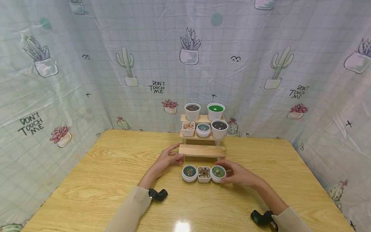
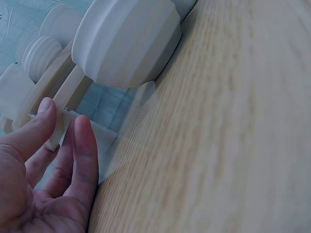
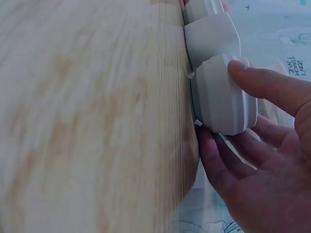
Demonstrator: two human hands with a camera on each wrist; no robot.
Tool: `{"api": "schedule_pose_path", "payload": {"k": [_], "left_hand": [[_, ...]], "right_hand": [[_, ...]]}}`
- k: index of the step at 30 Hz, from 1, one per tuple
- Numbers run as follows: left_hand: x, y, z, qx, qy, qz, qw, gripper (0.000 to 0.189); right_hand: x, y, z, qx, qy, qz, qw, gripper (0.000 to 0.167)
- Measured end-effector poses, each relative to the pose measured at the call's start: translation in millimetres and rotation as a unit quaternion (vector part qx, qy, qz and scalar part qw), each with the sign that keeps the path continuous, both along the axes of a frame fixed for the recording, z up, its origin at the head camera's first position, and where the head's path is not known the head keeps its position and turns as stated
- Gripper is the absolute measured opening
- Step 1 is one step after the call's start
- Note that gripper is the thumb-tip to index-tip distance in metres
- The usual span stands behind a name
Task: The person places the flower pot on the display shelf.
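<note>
A stepped wooden stand [image 1: 202, 150] is toward the back of the table. At its lowest step's left end, my left hand [image 1: 166, 159] holds the stand between thumb and fingers, seen closer in the left wrist view. Before the stand, three small white pots stand in a row: a ribbed round pot with dark green filling [image 1: 189, 173], a square pot with pebbles [image 1: 204, 174] and a round pot with green filling [image 1: 218, 173]. My right hand [image 1: 239, 174] grips this right-hand pot, its thumb [image 3: 267, 87] on the near side and fingers behind.
The stand's middle step bears a square pot [image 1: 188, 129], a round pot [image 1: 203, 130] and a tall dark-filled pot [image 1: 219, 129]. On its top step are a grey-filled pot [image 1: 192, 112] and a bright green-filled pot [image 1: 215, 112]. A printed curtain [image 1: 185, 74] hangs behind the table [image 1: 116, 167].
</note>
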State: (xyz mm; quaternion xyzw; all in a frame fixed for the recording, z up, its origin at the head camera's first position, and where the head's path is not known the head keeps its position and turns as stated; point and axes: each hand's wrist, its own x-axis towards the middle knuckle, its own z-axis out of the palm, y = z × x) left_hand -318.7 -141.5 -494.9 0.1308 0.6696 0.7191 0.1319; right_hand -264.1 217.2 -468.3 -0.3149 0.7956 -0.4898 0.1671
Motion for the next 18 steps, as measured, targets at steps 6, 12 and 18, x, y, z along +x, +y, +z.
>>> {"api": "schedule_pose_path", "payload": {"k": [6,12,18], "left_hand": [[0.2,0.7,1.2,0.004,-0.006,0.002,1.0,0.074],[-0.7,1.0,0.9,0.002,-0.001,0.002,1.0,0.074],[-2.3,0.9,0.6,0.001,-0.007,0.004,1.0,0.076]], "right_hand": [[0.9,-1.2,2.2,0.02,0.0,-0.01,0.9997,0.072],[0.4,-1.3,1.2,0.026,0.008,-0.013,0.9995,0.071],[-0.8,-1.3,-0.2,0.025,0.021,-0.013,0.9994,0.068]]}}
